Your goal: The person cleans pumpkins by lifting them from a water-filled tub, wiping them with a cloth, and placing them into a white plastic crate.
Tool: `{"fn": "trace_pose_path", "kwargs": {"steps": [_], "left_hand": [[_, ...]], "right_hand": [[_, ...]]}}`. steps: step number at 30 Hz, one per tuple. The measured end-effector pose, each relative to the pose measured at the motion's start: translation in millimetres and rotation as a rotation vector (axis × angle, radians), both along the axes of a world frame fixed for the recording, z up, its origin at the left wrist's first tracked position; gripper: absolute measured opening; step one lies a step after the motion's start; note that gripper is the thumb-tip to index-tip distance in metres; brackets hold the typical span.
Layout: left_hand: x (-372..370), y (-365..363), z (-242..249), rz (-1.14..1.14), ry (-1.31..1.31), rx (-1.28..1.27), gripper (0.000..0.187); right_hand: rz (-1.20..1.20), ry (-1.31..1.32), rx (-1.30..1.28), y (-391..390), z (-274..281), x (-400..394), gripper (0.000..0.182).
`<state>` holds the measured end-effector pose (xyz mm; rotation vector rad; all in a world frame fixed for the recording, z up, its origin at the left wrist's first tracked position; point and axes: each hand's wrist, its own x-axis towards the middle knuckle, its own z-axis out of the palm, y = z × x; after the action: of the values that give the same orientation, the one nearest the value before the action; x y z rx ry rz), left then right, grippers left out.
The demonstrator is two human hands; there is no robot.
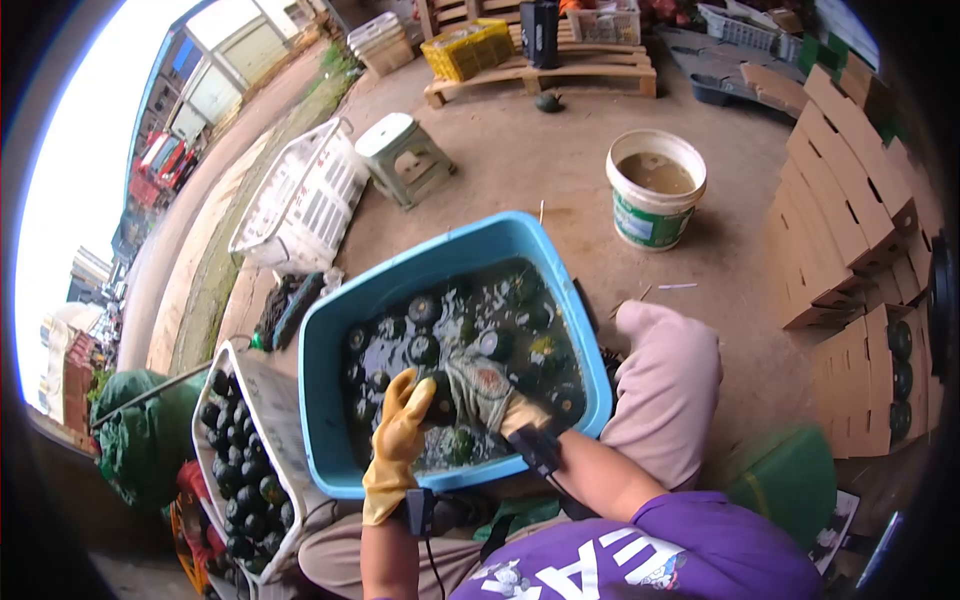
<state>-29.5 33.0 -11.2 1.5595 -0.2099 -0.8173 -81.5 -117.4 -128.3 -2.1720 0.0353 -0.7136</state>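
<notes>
A small dark green squash point(438, 398) is between my hands over a blue tub point(318, 400). My left hand point(398, 435), in a yellow rubber glove, is closed on its left side, with thumb and fingers round it. From the right, my right hand point(515, 408) presses a grey cloth point(478, 388) against the same squash. The cloth hides the right fingers. In the tub, several more squashes point(424, 349) float in murky water. At the tub's left, a white crate point(225, 365) holds a heap of dark green squashes point(250, 470).
Ahead stand a white bucket point(655, 215) of brownish water, a plastic stool point(400, 150) and a white basket point(310, 200). Cardboard boxes point(840, 190) are stacked at the right. A wooden pallet point(590, 75) carries a yellow crate point(467, 50) at the back.
</notes>
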Motion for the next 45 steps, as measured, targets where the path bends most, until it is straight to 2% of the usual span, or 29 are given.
{"fn": "trace_pose_path", "kwargs": {"steps": [1, 2, 5, 7, 9, 10, 11, 12, 13, 14, 15, 18, 19, 21, 23, 25, 27, 28, 29, 31, 33, 34, 35, 37, 38, 39, 41, 43, 45], "left_hand": [[9, 12, -39, -0.29, -0.416, 0.019, 0.061], [-7, 11, -30, -0.248, -0.757, 0.362, 0.064], [-12, 5, 2, -0.29, -0.566, 0.4, 0.073], [1, 10, 11, -0.305, -0.198, 0.278, 0.067], [67, 51, -99, -0.409, -0.718, 0.193, 0.056], [58, 44, -88, -0.258, -0.468, 0.25, 0.047], [48, 30, -68, -0.261, -0.471, 0.254, 0.047], [38, 14, -46, -0.111, -0.555, 0.53, 0.051], [33, 2, -38, 0.045, -0.63, 0.802, 0.06], [33, -7, -41, 0.059, -0.77, 0.847, 0.061], [30, -11, -43, 0.05, -0.762, 0.85, 0.061], [4, -40, -1, 0.119, -0.483, 0.7, 0.058], [-5, -49, 19, 0.116, -0.488, 0.671, 0.057], [14, -40, -3, 0.035, -0.779, 0.553, 0.053], [32, -36, -31, 0.102, -0.298, 0.038, 0.047], [28, -33, -28, 0.15, -0.372, 0.13, 0.047], [22, -33, -24, 0.185, -0.902, 0.365, 0.044], [11, -28, -13, 0.035, -1.176, 0.332, 0.037], [-3, -25, -7, -0.039, -0.795, 0.245, 0.037], [-44, -17, -44, -0.053, -1.221, 0.365, 0.073], [-60, -11, -48, -0.065, -0.817, 0.533, 0.101], [-60, -15, -24, -0.083, -0.661, 0.551, 0.1], [-51, -5, -44, -0.104, -0.749, 0.47, 0.089], [-39, -1, -37, -0.07, -0.076, -0.086, 0.073], [-30, 23, -93, -0.07, -0.497, -0.07, 0.056], [-39, -2, -15, -0.006, 0.192, -0.323, 0.047], [-34, 4, -11, 0.055, 0.309, -0.306, 0.057], [-29, 4, -5, 0.114, 0.29, -0.161, 0.065], [-8, 15, -38, -0.008, 0.107, 0.118, 0.071]], "right_hand": [[0.044, -0.134, -0.014, -5, 31, -9, 0.043], [0.037, -0.196, -0.035, -10, 25, -12, 0.041], [0.294, 0.033, 0.328, -7, 32, -25, 0.038], [0.09, -0.126, -0.228, -3, 11, -8, 0.041], [0.071, -0.203, -0.148, -3, 28, -14, 0.038], [0.065, -0.11, -0.162, -2, 34, -12, 0.035], [0.057, -0.016, -0.176, -2, 36, -10, 0.032], [-0.043, -0.148, -0.314, 6, -2, 14, 0.029], [-0.046, 0.096, -0.608, 15, 6, 21, 0.026], [0.035, 0.244, -0.614, 22, 11, 26, 0.028], [0.118, 0.395, -0.614, 26, 14, 26, 0.031], [0.347, 0.008, 0.085, -9, 33, -24, 0.054], [0.415, -0.06, 0.259, -4, 2, -7, 0.061], [0.35, -0.142, 0.06, 0, 13, -4, 0.076], [0.291, -0.18, 0.164, 3, 23, -6, 0.075], [0.233, -0.217, 0.279, 5, 23, -8, 0.074], [0.103, 0.025, -0.077, 2, 31, -11, 0.076], [0.355, 0.329, -0.052, -10, 47, -6, 0.061], [0.36, 0.328, -0.061, -10, 37, -1, 0.061], [0.285, -0.215, 1.382, 9, -21, 5, 0.042], [0.116, -0.111, 0.593, 7, -23, -2, 0.029], [0.055, -0.031, 0.443, 3, -22, 1, 0.027], [-0.002, 0.052, 0.289, 0, -20, 1, 0.025], [0.12, 0.252, 0.515, -1, 40, -25, 0.02], [0.146, 0.162, 0.377, -1, 24, -19, 0.015], [-0.043, 0.05, 0.082, -1, 17, -10, 0.035], [0.086, 0.328, -0.091, -10, 38, -14, 0.037], [-0.058, 0.216, -0.094, -3, -2, 0, 0.04], [0.059, 0.088, 0.082, 6, -34, -10, 0.043]]}}
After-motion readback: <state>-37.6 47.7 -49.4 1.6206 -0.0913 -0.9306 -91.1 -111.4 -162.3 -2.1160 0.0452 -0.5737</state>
